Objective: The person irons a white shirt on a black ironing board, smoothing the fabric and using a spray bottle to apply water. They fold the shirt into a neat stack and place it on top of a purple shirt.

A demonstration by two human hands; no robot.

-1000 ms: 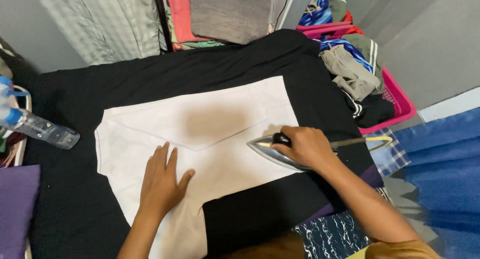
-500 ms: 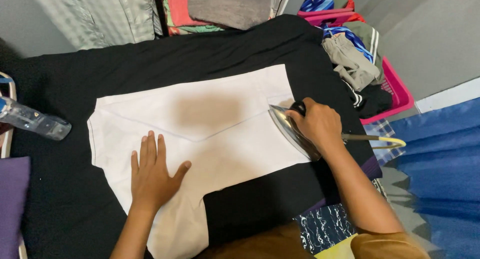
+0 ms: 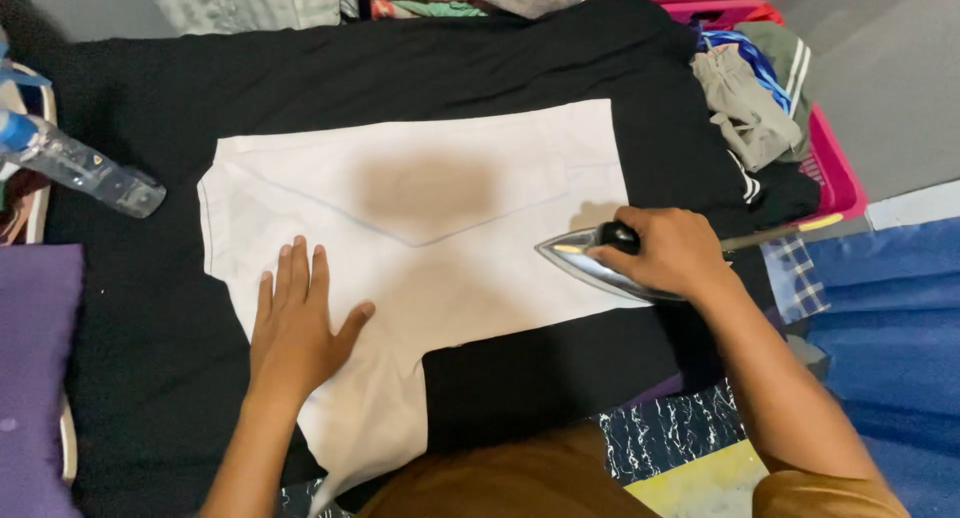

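Note:
A white garment (image 3: 440,228) lies spread flat on a black cloth-covered surface (image 3: 330,68), with a brownish damp-looking patch near its middle. My left hand (image 3: 300,323) presses flat on the garment's lower left part, fingers apart. My right hand (image 3: 670,250) grips the dark handle of a metal iron (image 3: 585,260), which rests on the garment's right edge with its tip pointing left.
A clear plastic spray bottle (image 3: 85,168) lies at the left edge. A pink basket (image 3: 835,173) with bundled clothes stands at the right. Folded clothes are stacked along the top. A purple cloth (image 3: 30,368) is at lower left, blue fabric at the right.
The iron in my right hand has slid from the garment's lower middle out to its right edge. My left hand stays pressed flat on the lower left of the garment.

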